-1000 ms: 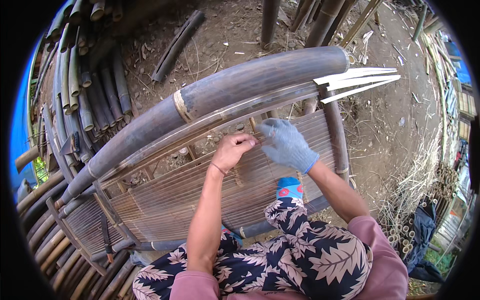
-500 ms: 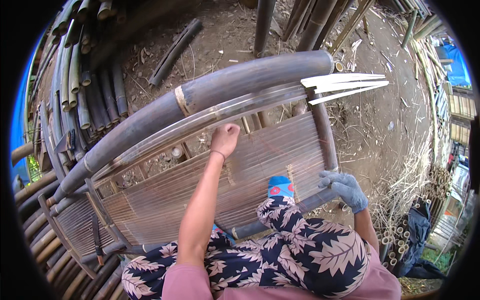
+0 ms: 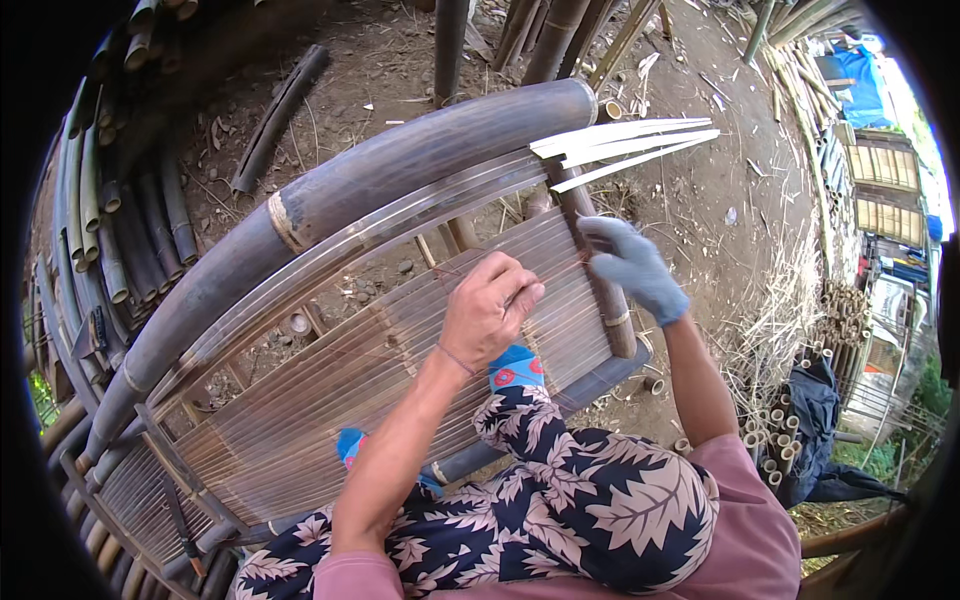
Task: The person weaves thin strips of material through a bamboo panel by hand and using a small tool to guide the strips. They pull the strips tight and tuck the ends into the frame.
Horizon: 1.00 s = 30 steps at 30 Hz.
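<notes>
Over at the left, a stack of bamboo poles runs off into the dark rim. A dark blade lies across the left end of the slatted bamboo frame, whose near edge is partly hidden by the person's leg. A thin reddish strand shows beside the left hand, over the middle slats; that hand's fingers are curled together, and I can't tell whether they grip the strand. Pale strips jut past the far right corner. By the right edge, the gloved right hand has thumb and fingers parted.
</notes>
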Tool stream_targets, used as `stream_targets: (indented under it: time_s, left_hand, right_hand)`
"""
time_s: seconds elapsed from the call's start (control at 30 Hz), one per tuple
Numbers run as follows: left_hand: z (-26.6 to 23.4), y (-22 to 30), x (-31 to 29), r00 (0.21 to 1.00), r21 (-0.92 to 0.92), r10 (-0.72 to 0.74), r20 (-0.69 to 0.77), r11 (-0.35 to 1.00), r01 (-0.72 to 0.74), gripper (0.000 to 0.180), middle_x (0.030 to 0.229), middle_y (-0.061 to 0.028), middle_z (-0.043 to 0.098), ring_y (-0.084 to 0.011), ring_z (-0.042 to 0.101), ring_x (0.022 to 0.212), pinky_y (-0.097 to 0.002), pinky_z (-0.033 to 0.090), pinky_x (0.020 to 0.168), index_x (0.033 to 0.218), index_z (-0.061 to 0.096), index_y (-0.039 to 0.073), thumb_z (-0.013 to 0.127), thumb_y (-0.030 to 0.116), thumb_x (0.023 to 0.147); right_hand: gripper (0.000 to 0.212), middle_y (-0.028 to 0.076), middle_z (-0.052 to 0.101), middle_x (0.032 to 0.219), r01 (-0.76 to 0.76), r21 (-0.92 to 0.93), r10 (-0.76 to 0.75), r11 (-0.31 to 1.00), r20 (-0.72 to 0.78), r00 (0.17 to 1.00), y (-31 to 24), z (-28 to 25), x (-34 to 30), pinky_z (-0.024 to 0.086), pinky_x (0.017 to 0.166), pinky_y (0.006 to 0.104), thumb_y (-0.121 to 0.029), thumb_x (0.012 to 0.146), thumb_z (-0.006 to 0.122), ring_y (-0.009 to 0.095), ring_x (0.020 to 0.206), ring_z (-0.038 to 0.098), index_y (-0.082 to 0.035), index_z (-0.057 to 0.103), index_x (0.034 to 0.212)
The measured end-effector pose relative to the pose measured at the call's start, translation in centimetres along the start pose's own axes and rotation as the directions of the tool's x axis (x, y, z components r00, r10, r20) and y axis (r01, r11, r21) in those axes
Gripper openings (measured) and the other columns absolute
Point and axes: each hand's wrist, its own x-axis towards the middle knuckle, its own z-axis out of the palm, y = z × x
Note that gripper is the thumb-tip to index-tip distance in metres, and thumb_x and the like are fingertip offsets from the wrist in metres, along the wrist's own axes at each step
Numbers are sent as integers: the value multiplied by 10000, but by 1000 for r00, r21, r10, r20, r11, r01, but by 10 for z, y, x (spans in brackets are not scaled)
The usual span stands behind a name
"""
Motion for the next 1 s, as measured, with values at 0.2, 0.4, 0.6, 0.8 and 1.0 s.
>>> stream_targets:
  time_s: [0.2, 0.4, 0.6, 0.8, 1.0]
  left_hand:
    - [4, 11, -22, 992, 145, 106, 70, 983, -115, 87, 802, -71, 586, -262, 569, 785, -364, 451, 734, 821, 640, 67, 682, 141, 837]
    - [6, -41, -48, 996, 409, 67, -66, 912, -34, 97, 808, -73, 573, -281, 573, 819, -434, 437, 777, 801, 607, 77, 655, 154, 834]
    - [15, -51, -56, 988, 303, -98, -116, 944, 129, 117, 766, -119, 589, -328, 596, 755, -449, 458, 692, 795, 601, 55, 626, 151, 857]
    - [-8, -41, -50, 989, 224, -120, -82, 965, 136, 163, 733, -141, 630, -326, 615, 681, -428, 473, 621, 776, 620, 24, 606, 155, 872]
    - [-30, -48, -39, 895, -40, -401, -195, 915, 402, 203, 657, -31, 578, -95, 496, 610, -280, 422, 571, 847, 663, -2, 618, 186, 908]
  right_hand:
    - [127, 78, 609, 954, 390, -772, -362, 502, 222, 905, 152, -15, -35, 443, 873, 427, -198, 781, 625, 301, 968, 556, -135, 701, 859]
    - [395, 237, 673, 820, -124, -927, 595, 354, 120, 795, 277, -117, -250, 517, 733, 513, -342, 869, 524, 405, 799, 663, -1, 675, 742]
    - [269, 171, 707, 895, 459, -614, 648, 642, 754, 103, 357, -127, -325, 546, 728, 431, -252, 874, 527, 324, 824, 691, -48, 699, 908]
    - [434, 172, 539, 649, -572, -732, 125, 371, -571, 811, 198, -284, -160, 417, 607, 422, -380, 851, 613, 281, 629, 543, 42, 577, 756]
    - [213, 70, 620, 778, -127, 501, 343, 856, -367, 864, 140, -198, -117, 522, 604, 301, -267, 942, 578, 131, 686, 611, -76, 589, 1034]
